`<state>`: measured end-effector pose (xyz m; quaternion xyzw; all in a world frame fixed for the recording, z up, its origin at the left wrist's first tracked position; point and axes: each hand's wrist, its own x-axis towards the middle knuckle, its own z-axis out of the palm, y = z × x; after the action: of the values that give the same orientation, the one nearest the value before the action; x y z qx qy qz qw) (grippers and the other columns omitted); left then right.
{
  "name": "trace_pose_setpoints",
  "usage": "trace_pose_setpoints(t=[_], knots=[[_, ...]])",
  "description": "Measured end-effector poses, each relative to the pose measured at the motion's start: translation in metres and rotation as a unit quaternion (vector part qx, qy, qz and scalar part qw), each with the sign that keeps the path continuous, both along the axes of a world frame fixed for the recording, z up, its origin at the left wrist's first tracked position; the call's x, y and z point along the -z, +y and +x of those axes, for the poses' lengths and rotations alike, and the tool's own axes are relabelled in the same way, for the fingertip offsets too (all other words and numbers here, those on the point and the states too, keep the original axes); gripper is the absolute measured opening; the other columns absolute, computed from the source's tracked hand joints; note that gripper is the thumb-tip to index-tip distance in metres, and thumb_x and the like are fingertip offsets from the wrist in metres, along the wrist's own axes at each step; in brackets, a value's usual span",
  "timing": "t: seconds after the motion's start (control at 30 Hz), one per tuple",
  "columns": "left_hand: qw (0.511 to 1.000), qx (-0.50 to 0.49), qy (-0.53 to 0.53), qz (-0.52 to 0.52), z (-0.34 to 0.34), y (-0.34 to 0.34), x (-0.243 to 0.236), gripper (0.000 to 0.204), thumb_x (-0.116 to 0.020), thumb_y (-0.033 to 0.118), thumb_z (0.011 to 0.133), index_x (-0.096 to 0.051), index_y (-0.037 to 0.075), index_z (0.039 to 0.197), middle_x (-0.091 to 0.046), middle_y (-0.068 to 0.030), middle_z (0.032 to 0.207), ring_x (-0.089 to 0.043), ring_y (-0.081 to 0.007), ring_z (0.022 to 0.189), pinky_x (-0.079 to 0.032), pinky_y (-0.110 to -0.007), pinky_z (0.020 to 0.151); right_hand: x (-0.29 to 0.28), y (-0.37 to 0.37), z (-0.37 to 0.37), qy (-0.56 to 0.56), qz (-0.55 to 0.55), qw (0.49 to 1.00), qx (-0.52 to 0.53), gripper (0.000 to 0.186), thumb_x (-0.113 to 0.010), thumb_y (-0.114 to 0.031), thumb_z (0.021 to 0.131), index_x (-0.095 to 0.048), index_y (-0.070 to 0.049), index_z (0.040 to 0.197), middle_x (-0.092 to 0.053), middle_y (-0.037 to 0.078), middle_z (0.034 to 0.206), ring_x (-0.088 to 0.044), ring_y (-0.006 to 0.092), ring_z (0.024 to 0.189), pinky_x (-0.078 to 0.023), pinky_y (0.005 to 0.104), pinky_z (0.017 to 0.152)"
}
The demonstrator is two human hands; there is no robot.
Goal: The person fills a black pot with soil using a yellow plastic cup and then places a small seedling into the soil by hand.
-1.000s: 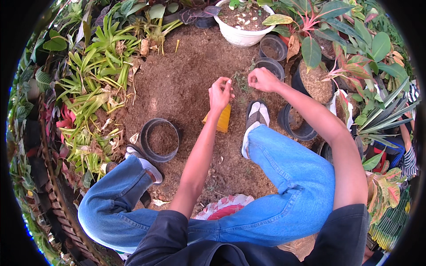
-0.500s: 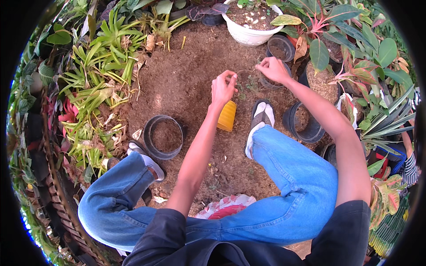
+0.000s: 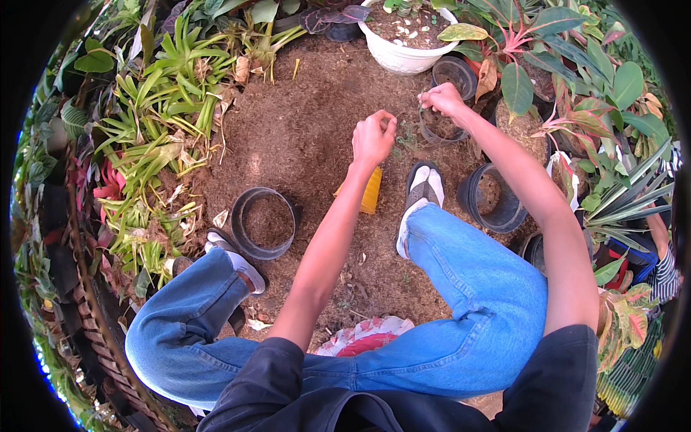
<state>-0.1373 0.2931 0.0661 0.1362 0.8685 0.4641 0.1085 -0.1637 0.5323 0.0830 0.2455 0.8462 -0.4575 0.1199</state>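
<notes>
My left hand (image 3: 373, 138) hangs above the soil, fingers curled with the tips together; anything between them is too small to make out. My right hand (image 3: 444, 101) pinches with thumb and fingers over the rim of a small dark pot (image 3: 436, 135). What that pinch holds I cannot make out. Thin green weeds (image 3: 407, 137) grow from the ground between the two hands. Behind my left wrist a yellow ribbed pot (image 3: 371, 194) is partly hidden by the forearm.
A wide black pot (image 3: 245, 241) with soil stands by my left foot; black nested pots (image 3: 471, 198) stand beside my right foot. At the far side are a white planter (image 3: 403, 63) and another dark pot (image 3: 469, 72). Uprooted green plants (image 3: 173, 108) lie along the left; leafy plants crowd the right.
My left hand has moved right and slightly away from me, its fingers curling further. My right hand has shifted a little right and farther off. The pots stay put.
</notes>
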Motion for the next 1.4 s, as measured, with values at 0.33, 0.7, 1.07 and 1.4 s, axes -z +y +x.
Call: trace_pose_setpoints(t=[0.33, 0.7, 1.07, 1.4], knots=[[0.998, -0.04, -0.004, -0.049, 0.008, 0.001, -0.002, 0.02, -0.062, 0.025, 0.096, -0.074, 0.009, 0.102, -0.075, -0.007, 0.075, -0.075, -0.0269, 0.079, -0.056, -0.041, 0.076, 0.005, 0.016, 0.002, 0.006, -0.026, 0.996, 0.081, 0.026, -0.07, -0.031, 0.087, -0.072, -0.005, 0.086, -0.068, 0.003, 0.083, -0.06, 0.0148, 0.072, -0.046, 0.0338, 0.059], [0.993, -0.053, 0.077, -0.076, -0.013, -0.052, -0.04, 0.022, -0.062, 0.028, 0.098, -0.072, 0.01, 0.104, -0.075, -0.0084, 0.076, -0.075, -0.0273, 0.077, -0.056, -0.041, 0.073, -0.024, 0.006, 0.009, -0.072, 0.234, 0.962, -0.117, 0.039, -0.07, -0.042, 0.085, -0.076, -0.004, 0.089, -0.073, 0.021, 0.111, -0.069, 0.0368, 0.11, -0.053, 0.0452, 0.095], [0.944, 0.1, 0.24, -0.205, -0.05, -0.088, -0.127, 0.024, -0.061, 0.034, 0.097, -0.072, 0.015, 0.108, -0.072, -0.0167, 0.08, -0.071, -0.0395, 0.081, -0.056, -0.05, 0.073, -0.079, -0.066, -0.013, 0.189, 0.103, 0.913, -0.345, 0.043, -0.079, -0.026, 0.085, -0.067, -0.01, 0.123, -0.064, 0.002, 0.077, -0.055, 0.0075, 0.068, -0.043, 0.0279, 0.059], [0.9, 0.168, 0.289, -0.281, -0.047, -0.148, -0.201, 0.028, -0.058, 0.038, 0.099, -0.072, 0.016, 0.11, -0.072, -0.0172, 0.08, -0.072, -0.038, 0.078, -0.058, -0.05, 0.071, -0.097, -0.163, -0.009, 0.234, 0.006, 0.895, -0.38, 0.016, -0.075, -0.018, 0.086, -0.076, -0.003, 0.094, -0.071, 0.007, 0.076, -0.065, 0.0127, 0.074, -0.052, 0.0326, 0.071]])
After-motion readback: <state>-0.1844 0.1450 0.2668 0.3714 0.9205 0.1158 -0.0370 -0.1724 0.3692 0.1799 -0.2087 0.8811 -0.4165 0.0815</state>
